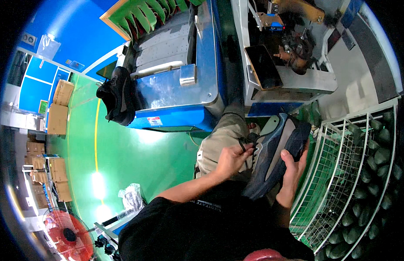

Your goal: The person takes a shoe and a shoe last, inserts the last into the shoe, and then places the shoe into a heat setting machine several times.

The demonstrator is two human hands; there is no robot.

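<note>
A dark grey and blue sneaker (268, 158) lies on its side over my lap, its sole turned to the right. My right hand (293, 169) grips it by the sole side, thumb pressed on the grey side panel. My left hand (233, 160) pinches the black shoelace (250, 140) beside the eyelets; the fingertips partly hide the lace. A pale green piece with a small hole (270, 125) shows at the shoe's opening. Another black shoe (118, 96) stands at the left corner of the blue and metal conveyor machine (171, 93), away from both hands.
Green strip flaps (152, 15) hang over the conveyor. A phone (263, 67) lies on the white machine at upper right. To my right stands a white wire rack (337, 163) with several dark green shoe lasts (360, 191). A red fan (68, 235) is at lower left, near cardboard boxes (58, 119).
</note>
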